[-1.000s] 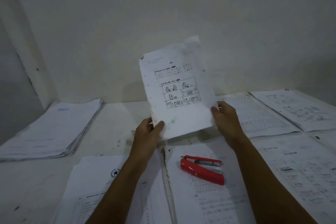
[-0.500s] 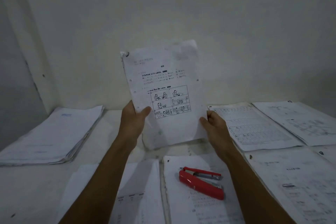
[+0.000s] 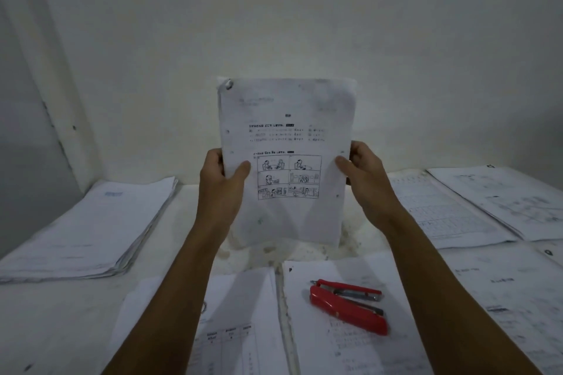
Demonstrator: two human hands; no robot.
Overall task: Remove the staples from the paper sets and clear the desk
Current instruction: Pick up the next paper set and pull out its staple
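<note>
I hold a stapled paper set [image 3: 288,119] upright in front of the wall, printed with text and cartoon panels. A dark staple or torn spot [image 3: 228,84] shows at its top left corner. My left hand [image 3: 221,183] grips the set's left edge, thumb on the front. My right hand [image 3: 364,178] grips the right edge the same way. A red stapler [image 3: 347,307] lies below on a paper set [image 3: 344,353] on the desk, slightly open.
A thick pile of sheets [image 3: 88,228] lies at the left of the white desk [image 3: 45,323]. Several printed paper sets [image 3: 438,207] cover the right side, and another set [image 3: 240,329] lies near the front centre. A wall stands close behind.
The paper set has swung from tilted to upright and squarer to me. Both hands have slid up from its lower corners to its side edges.
</note>
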